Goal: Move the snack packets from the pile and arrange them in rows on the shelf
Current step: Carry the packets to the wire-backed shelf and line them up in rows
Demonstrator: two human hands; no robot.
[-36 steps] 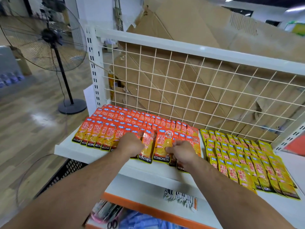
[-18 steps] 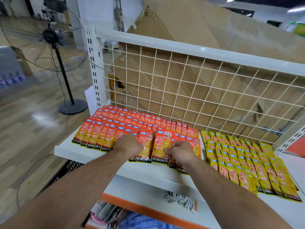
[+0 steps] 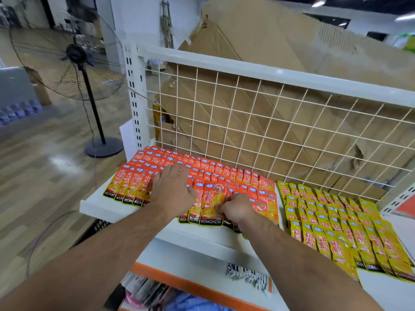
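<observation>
Orange-red snack packets (image 3: pixel 226 173) lie in overlapping rows on the left half of the white shelf (image 3: pixel 94 202). Yellow snack packets (image 3: pixel 332 218) lie in rows on the right half. My left hand (image 3: pixel 173 189) rests flat, fingers spread, on the orange packets near the front row. My right hand (image 3: pixel 235 208) has its fingers curled and pinches the front orange packet (image 3: pixel 211 205) marked KONCHEW, which overlaps its neighbours at the shelf's front edge.
A white wire grid (image 3: pixel 269 122) backs the shelf, with flattened cardboard (image 3: pixel 258 52) behind it. A standing fan (image 3: pixel 76 59) is on the wooden floor at left. A lower orange-edged shelf (image 3: pixel 202 288) holds other goods.
My left hand has opened and slid back onto the orange rows, fingers now spread flat. My right hand stays on the front packets, which have shifted slightly.
</observation>
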